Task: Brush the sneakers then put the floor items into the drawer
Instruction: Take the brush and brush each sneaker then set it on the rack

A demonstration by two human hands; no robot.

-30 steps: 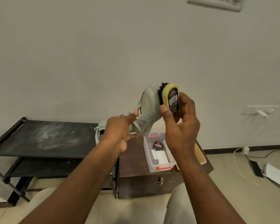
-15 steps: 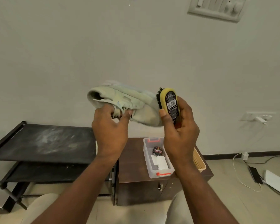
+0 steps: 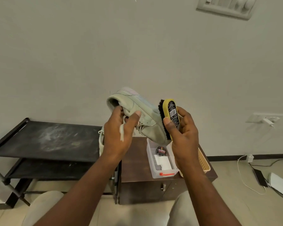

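A pale green sneaker (image 3: 136, 110) is held up in the air, lying on its side with the opening to the left. My left hand (image 3: 119, 132) grips it at the collar and laces. My right hand (image 3: 183, 136) holds a yellow-backed shoe brush (image 3: 168, 116) with its black bristles pressed against the sneaker's toe end. A second pale sneaker (image 3: 101, 141) shows only partly behind my left wrist, at the right end of the black rack.
A dark wooden cabinet (image 3: 137, 162) stands below, bearing a clear plastic box (image 3: 149, 152) with a polish tin (image 3: 161, 151) and white cloth, plus a beige basket (image 3: 203, 165). A black two-shelf rack (image 3: 44, 141) is at the left. Cables and a device (image 3: 260, 176) lie on the floor at right.
The sneaker has been turned from toe-up to lying sideways, with my left hand shifting its grip to the collar. The brush stays against the toe end.
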